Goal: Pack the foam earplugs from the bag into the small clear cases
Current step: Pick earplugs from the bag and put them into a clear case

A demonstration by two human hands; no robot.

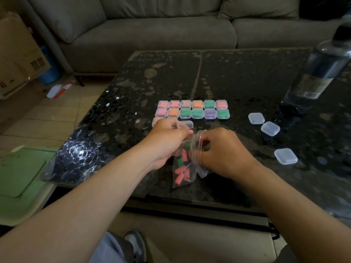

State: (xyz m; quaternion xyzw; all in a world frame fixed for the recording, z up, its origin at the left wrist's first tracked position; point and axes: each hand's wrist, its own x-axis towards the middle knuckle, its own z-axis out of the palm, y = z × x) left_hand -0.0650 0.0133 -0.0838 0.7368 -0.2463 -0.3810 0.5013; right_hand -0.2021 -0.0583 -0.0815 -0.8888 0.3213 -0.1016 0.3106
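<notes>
Foam earplugs, pink and green, sit in a clear bag at the near middle of the dark table. The left hand is curled round the bag's upper left edge, and the right hand pinches its mouth from the other side. Just beyond the hands, filled cases lie in tidy rows, and three shut empty cases lie apart on the right, near a bottle.

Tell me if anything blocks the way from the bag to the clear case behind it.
Nothing visible on the table does. Only the left hand, gripping the bag, overlaps the left end of the clear case.
</notes>
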